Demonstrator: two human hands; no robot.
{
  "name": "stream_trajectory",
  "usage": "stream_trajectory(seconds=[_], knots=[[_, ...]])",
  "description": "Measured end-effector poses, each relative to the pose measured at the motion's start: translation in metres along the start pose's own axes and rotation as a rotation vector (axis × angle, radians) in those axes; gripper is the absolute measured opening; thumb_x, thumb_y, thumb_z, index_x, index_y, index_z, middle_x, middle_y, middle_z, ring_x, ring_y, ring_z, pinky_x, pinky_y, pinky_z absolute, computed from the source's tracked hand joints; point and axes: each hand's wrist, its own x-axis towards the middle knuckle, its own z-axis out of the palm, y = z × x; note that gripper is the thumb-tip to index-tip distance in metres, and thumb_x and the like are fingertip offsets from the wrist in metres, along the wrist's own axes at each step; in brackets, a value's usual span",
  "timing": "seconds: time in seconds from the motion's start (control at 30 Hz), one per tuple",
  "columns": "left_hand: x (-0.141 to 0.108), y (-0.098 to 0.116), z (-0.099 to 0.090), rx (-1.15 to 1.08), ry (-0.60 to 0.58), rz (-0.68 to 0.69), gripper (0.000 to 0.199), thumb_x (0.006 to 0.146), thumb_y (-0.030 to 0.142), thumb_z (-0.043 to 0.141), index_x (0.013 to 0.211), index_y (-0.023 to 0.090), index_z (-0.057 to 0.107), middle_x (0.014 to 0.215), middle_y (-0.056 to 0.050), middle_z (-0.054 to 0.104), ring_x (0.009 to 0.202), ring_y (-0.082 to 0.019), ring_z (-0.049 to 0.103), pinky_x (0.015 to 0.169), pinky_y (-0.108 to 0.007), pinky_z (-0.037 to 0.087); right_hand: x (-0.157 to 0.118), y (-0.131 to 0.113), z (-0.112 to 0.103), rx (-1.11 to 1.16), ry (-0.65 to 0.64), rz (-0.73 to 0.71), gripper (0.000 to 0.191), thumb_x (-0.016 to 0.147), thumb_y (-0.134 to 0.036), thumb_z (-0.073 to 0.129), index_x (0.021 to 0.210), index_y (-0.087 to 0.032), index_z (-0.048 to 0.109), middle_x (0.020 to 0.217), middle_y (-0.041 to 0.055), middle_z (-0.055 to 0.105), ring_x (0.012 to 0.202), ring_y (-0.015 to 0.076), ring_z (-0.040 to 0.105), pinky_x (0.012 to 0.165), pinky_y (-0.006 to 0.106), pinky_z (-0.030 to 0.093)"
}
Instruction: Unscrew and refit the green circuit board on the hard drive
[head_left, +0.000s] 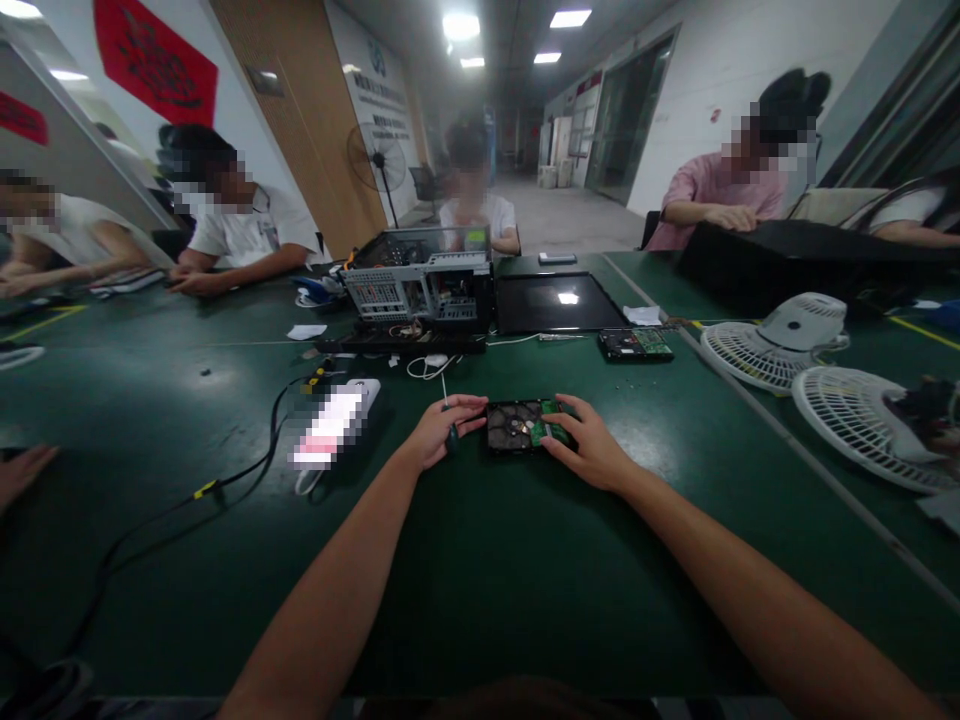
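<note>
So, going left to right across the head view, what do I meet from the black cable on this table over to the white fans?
Black cable, lit phone, left hand with screwdriver, hard drive, right hand, farther white fan, nearer white fan.

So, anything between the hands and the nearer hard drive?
Nothing visible. The right hand has thumb and fingers on the hard drive's right end. The left hand holds a screwdriver, but its fingertips reach past the tool to the drive's left edge; contact there is hard to tell.
</note>
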Motion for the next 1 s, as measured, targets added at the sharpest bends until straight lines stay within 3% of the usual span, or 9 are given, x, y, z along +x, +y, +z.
stream_trajectory(seconds=[0.5,1.0], knots=[[0.0,-0.001,-0.003,0.018,-0.037,0.017,0.018,0.084,0.009,0.073,0.102,0.013,0.074,0.13,-0.017,0.069,0.126,-0.03,0.062,0.111,-0.046,0.05,0.001,-0.002,-0.009,0.012,0.056,-0.073,0.021,0.092,-0.04,0.066,0.106,-0.026,0.073,0.138,0.0129,0.058,0.136,0.033,0.049,0.115,0.056,0.038],[0.001,-0.003,-0.002,0.001,-0.019,0.01,0.018,0.084,0.008,0.073,0.102,0.012,0.074,0.129,-0.018,0.068,0.125,-0.03,0.063,0.111,-0.046,0.051,0.0,0.002,-0.008,-0.032,0.042,-0.131,0.025,0.096,-0.04,0.061,0.113,-0.025,0.073,0.136,0.0122,0.06,0.131,0.0301,0.054,0.112,0.054,0.044]])
